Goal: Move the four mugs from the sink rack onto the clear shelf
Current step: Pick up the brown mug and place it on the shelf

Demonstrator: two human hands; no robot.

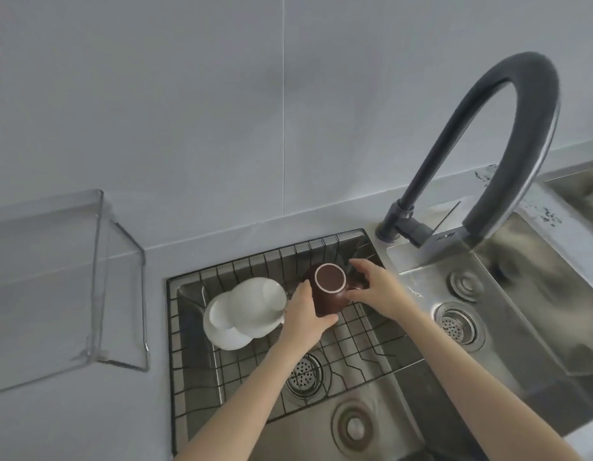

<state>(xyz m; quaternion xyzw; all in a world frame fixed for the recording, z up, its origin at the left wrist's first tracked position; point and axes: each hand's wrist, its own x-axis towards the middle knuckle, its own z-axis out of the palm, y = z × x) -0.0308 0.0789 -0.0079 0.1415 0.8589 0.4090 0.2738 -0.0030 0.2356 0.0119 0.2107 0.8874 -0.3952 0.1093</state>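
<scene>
A dark brown mug (330, 287) stands upside down on the black wire sink rack (364, 331), its pale-ringed base facing up. My left hand (305, 314) cups its near left side. My right hand (374, 287) reaches around its right side, and a second brown mug (356, 283) shows partly behind those fingers. Two white mugs (245, 309) lie upside down against each other on the rack's left part. The clear shelf (55, 261) stands on the counter at the left, with nothing on it.
A tall dark arched faucet (507, 128) rises right of the rack. The steel sink (461, 327) has drains below and to the right. Grey counter (89, 420) lies left of the sink, a tiled wall behind.
</scene>
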